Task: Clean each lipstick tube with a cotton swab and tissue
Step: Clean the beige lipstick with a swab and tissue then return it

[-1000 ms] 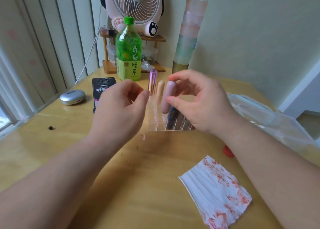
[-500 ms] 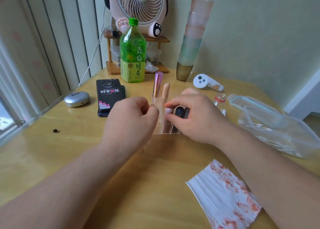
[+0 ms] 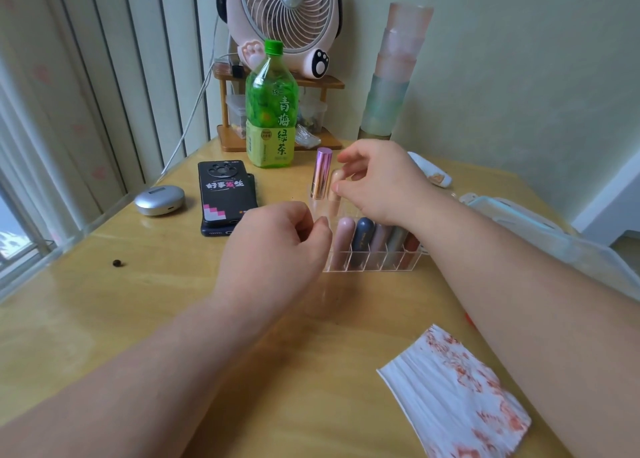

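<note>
Probably midway: the white paper tissue (image 3: 450, 395) is red-stained; a peach lipstick tube (image 3: 333, 203) is pinched by the right hand (image 3: 384, 184); the left hand (image 3: 273, 253) is curled, and its contents cannot be told.

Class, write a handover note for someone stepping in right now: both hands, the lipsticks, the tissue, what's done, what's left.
Left hand: curled beside the clear organizer; a grip cannot be told.
Right hand: pinches the peach tube in the back row, beside the metallic pink tube.
Front row: five tubes standing in slots.
Tissue: on the table, red-stained, so some wiping is done; which tubes, unclear.
Left: lift the peach tube, clean it; no swab in view.
</note>
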Demonstrator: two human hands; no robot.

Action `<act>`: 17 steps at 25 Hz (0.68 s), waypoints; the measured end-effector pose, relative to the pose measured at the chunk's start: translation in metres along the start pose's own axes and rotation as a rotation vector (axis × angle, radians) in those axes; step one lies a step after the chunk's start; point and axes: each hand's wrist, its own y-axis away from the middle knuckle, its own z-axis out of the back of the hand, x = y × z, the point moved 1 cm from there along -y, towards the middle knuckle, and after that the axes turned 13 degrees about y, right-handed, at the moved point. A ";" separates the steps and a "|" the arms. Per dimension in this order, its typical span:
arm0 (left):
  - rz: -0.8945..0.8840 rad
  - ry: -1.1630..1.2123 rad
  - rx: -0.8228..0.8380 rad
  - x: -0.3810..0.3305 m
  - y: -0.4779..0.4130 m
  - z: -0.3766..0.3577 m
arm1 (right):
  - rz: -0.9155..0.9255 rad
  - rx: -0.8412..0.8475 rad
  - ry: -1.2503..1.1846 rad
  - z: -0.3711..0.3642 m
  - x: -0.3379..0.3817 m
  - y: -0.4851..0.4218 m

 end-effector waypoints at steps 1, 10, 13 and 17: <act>-0.001 0.002 -0.001 0.000 0.000 0.000 | 0.005 0.003 0.000 -0.001 0.000 -0.001; -0.138 0.050 -0.010 -0.007 0.008 0.001 | 0.077 -0.228 -0.214 0.062 0.004 0.031; -0.248 0.208 0.126 -0.023 0.020 -0.001 | 0.126 -0.166 -0.281 0.082 0.000 0.086; -0.153 0.358 0.388 -0.031 0.042 -0.016 | 0.068 -0.012 -0.432 0.075 -0.018 0.144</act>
